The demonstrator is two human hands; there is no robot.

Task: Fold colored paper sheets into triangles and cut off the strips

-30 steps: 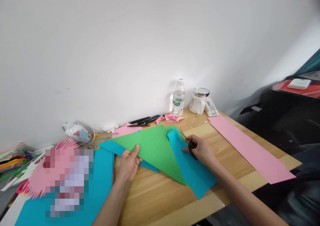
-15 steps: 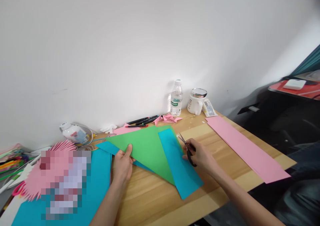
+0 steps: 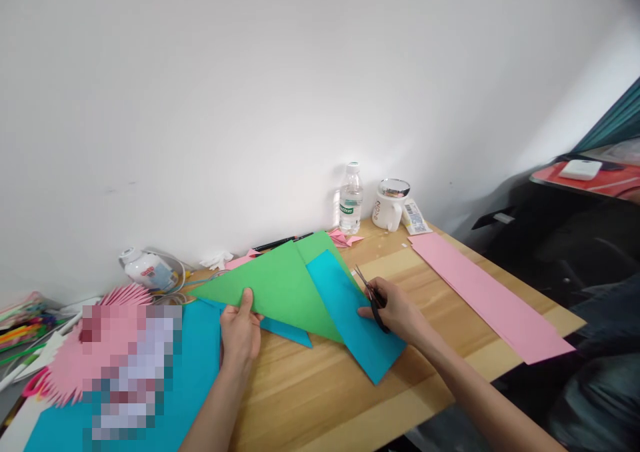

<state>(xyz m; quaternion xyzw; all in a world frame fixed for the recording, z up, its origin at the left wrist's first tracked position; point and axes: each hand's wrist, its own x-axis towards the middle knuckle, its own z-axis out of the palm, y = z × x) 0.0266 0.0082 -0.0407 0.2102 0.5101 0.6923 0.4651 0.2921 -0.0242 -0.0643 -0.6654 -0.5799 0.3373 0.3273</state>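
Observation:
My left hand (image 3: 241, 329) pinches a folded green sheet of paper (image 3: 270, 282) at its lower edge, thumb on top. A blue strip (image 3: 290, 332) shows beneath the green sheet. Over its right part lies another blue paper strip (image 3: 345, 305), slanting down to the right. My right hand (image 3: 393, 309) is closed round the black handles of a pair of scissors (image 3: 376, 305). The slim blades point up and away, slightly apart, beside the right edge of the blue strip. The fingers of that hand are near or touching the strip; I cannot tell which.
Pink paper strips (image 3: 490, 295) lie along the table's right side. At the back stand a water bottle (image 3: 351, 199) and a white mug (image 3: 389, 205). Left are a pink fringed paper piece (image 3: 110, 339), large blue sheets (image 3: 195, 365) and a white bottle (image 3: 147, 269).
The green sheet has shifted left and away from me with my left hand, now covering more of the pens and pink folded paper. The right hand still holds the scissors in nearly the same place.

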